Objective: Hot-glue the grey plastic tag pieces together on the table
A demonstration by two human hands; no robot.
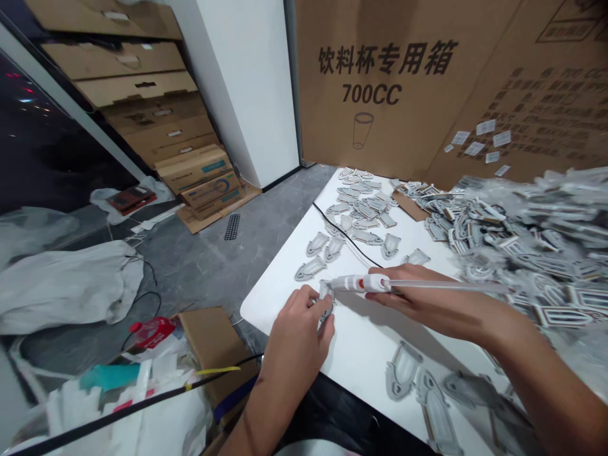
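Note:
My left hand (298,320) is closed in a pinch on a small grey plastic part (325,300) at the near left edge of the white table (361,342). My right hand (414,292) grips a long white pen-like tool with a red button (365,283), lying almost level, its tip touching the pinched part. Its thin white shaft runs off to the right. Several similar grey parts (327,244) lie loose just beyond the hands.
A big heap of grey parts in clear bags (532,234) fills the table's right side. More parts (427,392) lie near the front edge. A black cable (349,237) crosses the table. A large cardboard box (403,82) stands behind. Bags and cartons (199,174) clutter the floor at left.

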